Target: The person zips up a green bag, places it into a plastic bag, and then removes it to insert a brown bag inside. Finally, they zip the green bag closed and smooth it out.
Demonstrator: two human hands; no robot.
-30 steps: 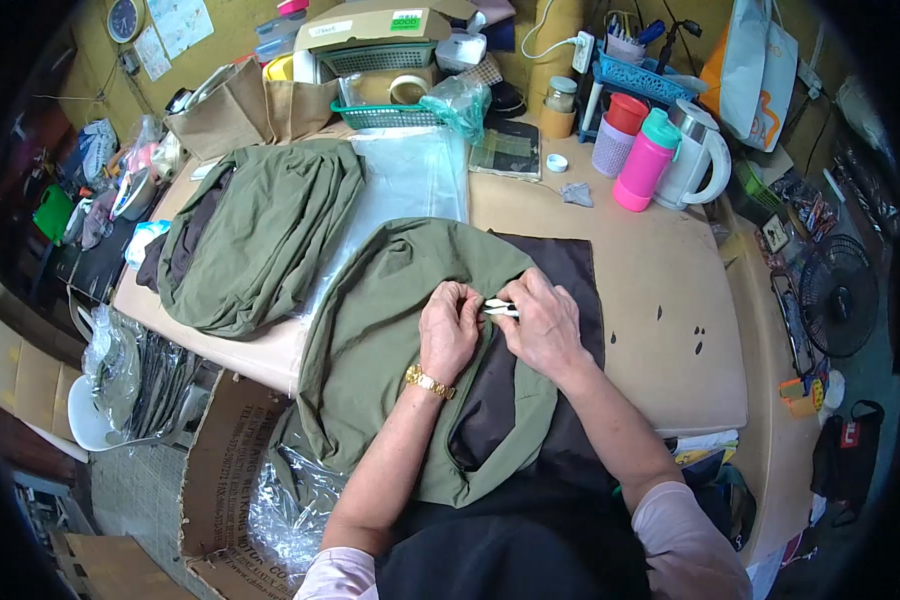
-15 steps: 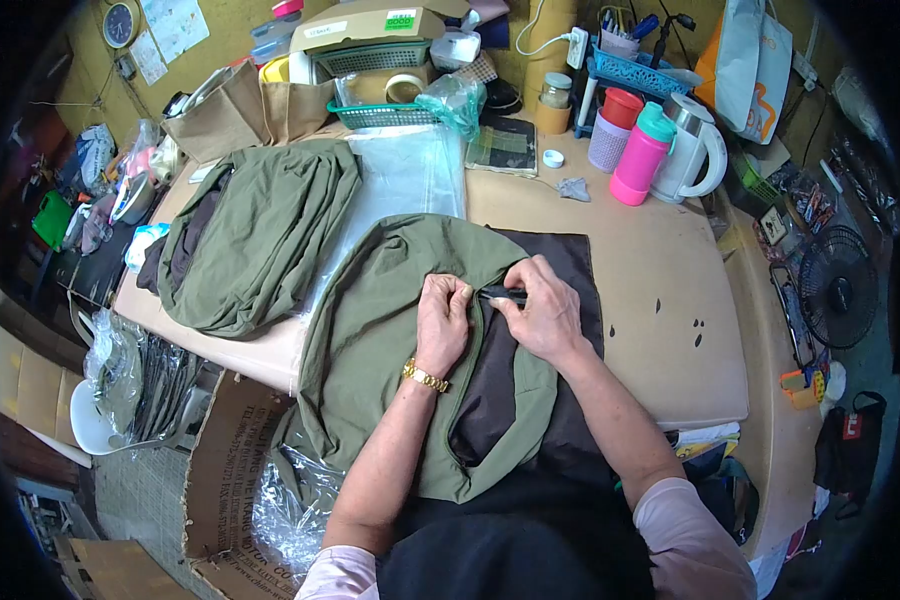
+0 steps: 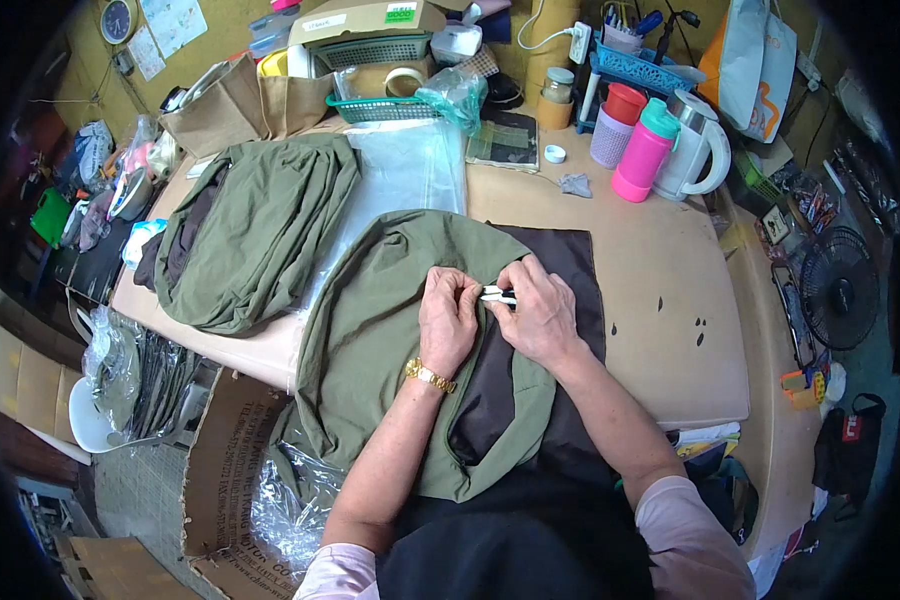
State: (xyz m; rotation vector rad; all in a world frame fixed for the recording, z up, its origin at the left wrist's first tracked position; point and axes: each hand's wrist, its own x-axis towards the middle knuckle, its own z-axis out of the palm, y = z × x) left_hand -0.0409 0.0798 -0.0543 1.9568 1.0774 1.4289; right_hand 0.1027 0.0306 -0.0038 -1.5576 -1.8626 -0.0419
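Olive-green fabric (image 3: 370, 300) with a dark lining (image 3: 490, 400) is spread in front of me. My left hand (image 3: 450, 312), a gold watch on its wrist, pinches the edge of the green fabric. My right hand (image 3: 538, 308) is closed around small thread snips (image 3: 497, 294), black with two pale blades pointing at my left fingertips. Its fingers cover most of the handle. The blade tips sit right beside the pinched edge; whether they touch a thread is too small to tell.
A second folded green piece (image 3: 260, 235) lies at left beside a clear plastic sheet (image 3: 405, 165). Baskets (image 3: 385, 110), a pink bottle (image 3: 642, 165) and a kettle (image 3: 700, 150) stand at the back. An open cardboard box (image 3: 215, 480) is below left, a black fan (image 3: 838, 287) at right.
The snips have turned in my right hand, so their pale blades now show where a dark side showed before. Both hands stay at nearly the same spot on the fabric.
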